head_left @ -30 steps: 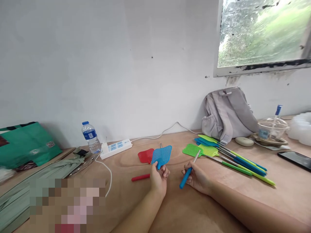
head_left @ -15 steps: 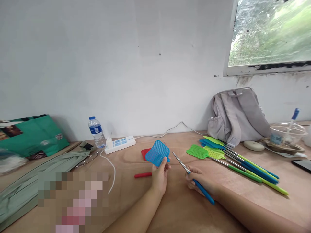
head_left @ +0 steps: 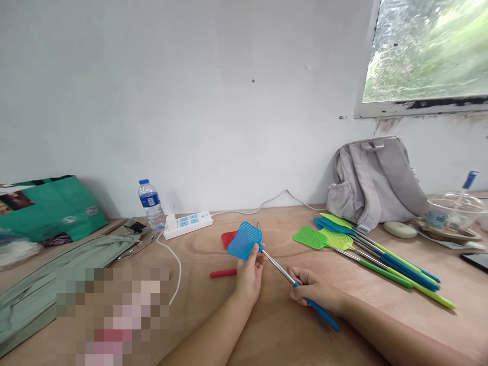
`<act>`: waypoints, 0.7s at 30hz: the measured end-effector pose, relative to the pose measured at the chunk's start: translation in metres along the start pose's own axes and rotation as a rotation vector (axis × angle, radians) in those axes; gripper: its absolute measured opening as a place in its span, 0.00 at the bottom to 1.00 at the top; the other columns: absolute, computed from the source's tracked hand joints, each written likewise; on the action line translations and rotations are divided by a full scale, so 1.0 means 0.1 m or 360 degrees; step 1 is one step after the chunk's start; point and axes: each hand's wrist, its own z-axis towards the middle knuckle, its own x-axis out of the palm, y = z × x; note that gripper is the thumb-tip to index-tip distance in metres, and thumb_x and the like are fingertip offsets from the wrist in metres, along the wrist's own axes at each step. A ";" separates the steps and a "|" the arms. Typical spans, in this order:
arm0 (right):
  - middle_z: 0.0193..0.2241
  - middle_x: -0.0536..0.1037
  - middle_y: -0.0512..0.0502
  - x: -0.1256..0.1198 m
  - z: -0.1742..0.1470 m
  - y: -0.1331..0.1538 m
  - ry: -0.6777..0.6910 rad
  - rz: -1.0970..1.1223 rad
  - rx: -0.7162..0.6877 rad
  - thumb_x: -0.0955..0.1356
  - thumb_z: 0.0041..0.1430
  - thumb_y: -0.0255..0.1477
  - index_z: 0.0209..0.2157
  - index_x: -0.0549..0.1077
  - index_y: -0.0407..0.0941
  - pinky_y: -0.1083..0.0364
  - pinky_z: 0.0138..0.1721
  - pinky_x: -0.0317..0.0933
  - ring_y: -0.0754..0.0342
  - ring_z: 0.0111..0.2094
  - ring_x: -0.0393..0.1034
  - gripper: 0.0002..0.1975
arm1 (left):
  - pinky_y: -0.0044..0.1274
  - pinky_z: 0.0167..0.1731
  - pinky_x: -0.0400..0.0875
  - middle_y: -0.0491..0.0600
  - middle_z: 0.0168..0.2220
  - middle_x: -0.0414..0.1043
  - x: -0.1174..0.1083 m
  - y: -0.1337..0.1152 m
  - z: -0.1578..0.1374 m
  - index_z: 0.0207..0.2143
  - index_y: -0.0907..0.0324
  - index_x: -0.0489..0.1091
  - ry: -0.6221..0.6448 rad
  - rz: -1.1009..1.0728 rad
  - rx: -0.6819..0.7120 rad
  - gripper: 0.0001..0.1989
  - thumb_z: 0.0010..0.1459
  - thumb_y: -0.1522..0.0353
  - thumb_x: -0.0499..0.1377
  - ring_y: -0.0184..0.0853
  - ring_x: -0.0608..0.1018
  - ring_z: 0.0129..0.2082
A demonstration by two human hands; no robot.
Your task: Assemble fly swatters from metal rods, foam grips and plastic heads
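Between finger and thumb, my left hand pinches the base of a blue fly swatter head. A blue handle with a thin metal rod is gripped in my right hand. The rod's tip meets the neck of the blue head; how far in it sits I cannot tell. Behind the blue head, a red swatter head lies partly hidden on the table. A red handle lies left of my left hand, its far part covered by that hand.
Several assembled swatters lie in a pile at right, a green one nearest. A grey backpack leans on the wall behind them. At left are a power strip, a water bottle and a green bag. A phone lies far right.
The rod in my right hand, apart from the blue head before, now joins its neck. The blue head has turned and shifted slightly left. The view has shifted a little.
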 end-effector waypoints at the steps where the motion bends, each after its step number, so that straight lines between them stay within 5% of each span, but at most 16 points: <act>1: 0.12 0.60 0.60 0.00 0.00 0.00 -0.0010 -0.0017 0.0004 0.65 0.40 0.21 0.20 0.54 0.45 0.61 0.15 0.36 0.65 0.13 0.49 0.12 | 0.17 0.24 0.67 0.48 0.29 0.74 0.00 0.00 0.00 0.26 0.63 0.69 0.0005 -0.0015 -0.0022 0.12 0.38 0.70 0.68 0.25 0.73 0.22; 21: 0.09 0.63 0.59 -0.08 -0.01 0.02 0.0147 0.0232 0.0139 0.68 0.39 0.24 0.19 0.55 0.45 0.64 0.11 0.38 0.66 0.10 0.50 0.14 | 0.18 0.21 0.67 0.43 0.21 0.71 0.02 -0.04 -0.04 0.22 0.63 0.67 0.0126 -0.0064 -0.0275 0.11 0.38 0.69 0.66 0.19 0.63 0.13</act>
